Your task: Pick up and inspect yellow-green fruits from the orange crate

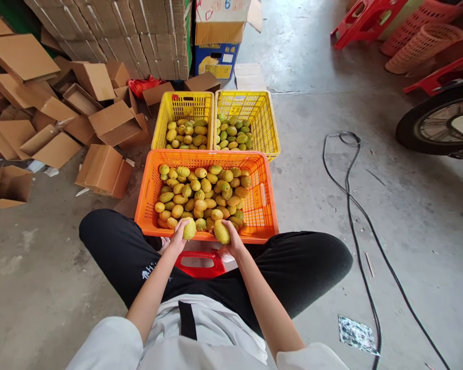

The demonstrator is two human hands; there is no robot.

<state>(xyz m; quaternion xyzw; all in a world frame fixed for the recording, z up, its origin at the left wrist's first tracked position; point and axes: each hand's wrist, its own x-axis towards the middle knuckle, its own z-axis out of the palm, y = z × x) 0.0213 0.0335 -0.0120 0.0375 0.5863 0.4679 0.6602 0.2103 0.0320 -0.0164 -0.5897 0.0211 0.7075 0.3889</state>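
Note:
My left hand [178, 234] is closed around a yellow lemon [190, 229] at the near edge of the orange crate [270, 210]. Beside it, my right hand [234, 240] grips a second, greenish-yellow lemon [221, 232]. A short gap separates the two fruits. Many loose lemons [204, 185], from green to orange-yellow, lie in the orange crate just beyond my hands. Behind that crate stand two yellow crates: the left crate [160, 121] holds yellowish lemons [185, 132], and the right crate [266, 123] holds greener lemons [233, 132].
Open cardboard boxes [113, 123] are heaped at the left, before stacked flat cardboard [127, 36]. A red stool [196, 262] shows between my legs. A black cable [349, 205] and a wheel [440, 121] are at the right. Pink baskets [424, 46] stand at the back right.

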